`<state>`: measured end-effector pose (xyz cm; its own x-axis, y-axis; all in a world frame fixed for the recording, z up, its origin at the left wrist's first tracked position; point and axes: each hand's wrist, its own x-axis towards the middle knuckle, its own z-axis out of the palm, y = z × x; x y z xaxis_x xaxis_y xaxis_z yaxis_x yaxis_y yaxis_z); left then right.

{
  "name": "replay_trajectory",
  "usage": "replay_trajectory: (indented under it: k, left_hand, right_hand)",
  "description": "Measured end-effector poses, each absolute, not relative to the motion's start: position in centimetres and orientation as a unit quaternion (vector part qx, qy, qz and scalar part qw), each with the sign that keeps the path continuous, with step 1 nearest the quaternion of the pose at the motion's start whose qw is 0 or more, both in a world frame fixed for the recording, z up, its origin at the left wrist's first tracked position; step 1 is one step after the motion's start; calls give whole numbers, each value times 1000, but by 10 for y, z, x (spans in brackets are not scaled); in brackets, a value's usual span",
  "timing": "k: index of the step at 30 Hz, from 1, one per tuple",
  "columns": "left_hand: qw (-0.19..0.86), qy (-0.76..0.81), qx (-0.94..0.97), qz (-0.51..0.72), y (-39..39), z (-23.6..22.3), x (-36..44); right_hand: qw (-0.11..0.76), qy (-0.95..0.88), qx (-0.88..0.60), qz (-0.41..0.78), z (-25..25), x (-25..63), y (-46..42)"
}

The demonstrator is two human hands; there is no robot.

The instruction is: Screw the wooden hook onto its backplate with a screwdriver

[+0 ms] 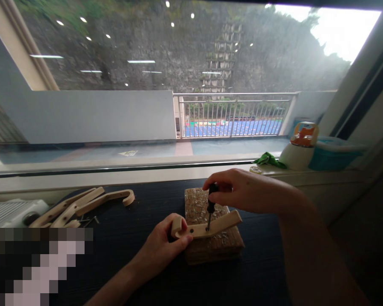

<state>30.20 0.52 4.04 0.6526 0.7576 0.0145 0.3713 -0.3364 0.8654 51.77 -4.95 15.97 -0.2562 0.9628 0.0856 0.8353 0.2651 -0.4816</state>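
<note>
A wooden hook (pixel 223 223) with a curled end and drilled holes lies across a rough brown block (pixel 198 206). My left hand (pixel 170 238) is closed around the curled end. From above, my right hand (pixel 239 189) grips a screwdriver (pixel 211 204) by its black handle. The screwdriver stands nearly upright, its shaft tip at a hole near the middle of the hook. Whether a screw sits under the tip is too small to tell.
More wooden hooks (pixel 79 206) lie at the left, with several loose screws (pixel 94 220) beside them and a white ridged device (pixel 15 212). A white kettle-like container (pixel 298 148), a green cloth (pixel 270 159) and a blue tub (pixel 335 153) stand on the windowsill.
</note>
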Motion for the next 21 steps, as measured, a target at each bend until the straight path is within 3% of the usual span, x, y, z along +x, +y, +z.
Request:
replay_trajectory:
  k: [21]
  left_hand:
    - [446,356,793,215,7,36,301]
  right_hand:
    - [182,-776,-569,202,164,521,-51]
